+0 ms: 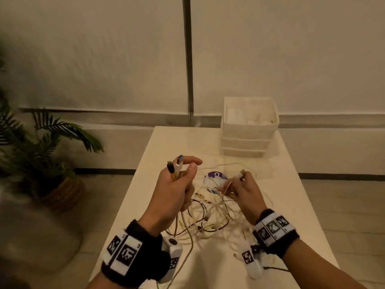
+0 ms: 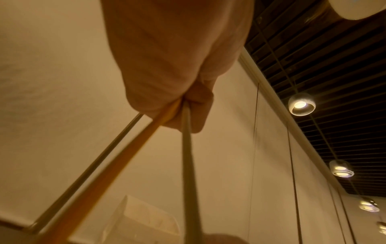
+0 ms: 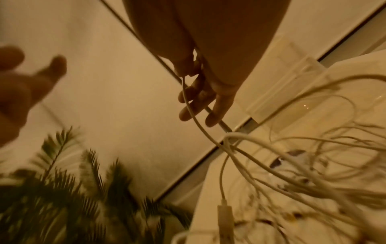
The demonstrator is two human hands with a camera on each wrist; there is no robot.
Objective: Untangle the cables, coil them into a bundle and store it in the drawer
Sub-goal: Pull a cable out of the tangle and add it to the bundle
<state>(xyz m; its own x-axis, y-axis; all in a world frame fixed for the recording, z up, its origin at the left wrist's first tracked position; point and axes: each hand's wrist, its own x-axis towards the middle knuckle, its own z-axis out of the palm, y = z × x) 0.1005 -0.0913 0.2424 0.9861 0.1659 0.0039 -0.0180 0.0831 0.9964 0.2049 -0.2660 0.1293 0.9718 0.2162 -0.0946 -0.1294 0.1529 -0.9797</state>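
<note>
White and yellow cables (image 1: pixel 210 213) are lying tangled on the table (image 1: pixel 166 142). The left hand (image 1: pixel 173 190) is gripping several plug ends; the right hand (image 1: pixel 242 191) is pinching another. Light, limp cords probably handle best near plugs.

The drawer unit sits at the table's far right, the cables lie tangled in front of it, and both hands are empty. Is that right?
Not quite: the hands aren't empty. The head view shows the left hand gripping several cable ends and the right hand pinching a white cable. The rest holds.
</note>
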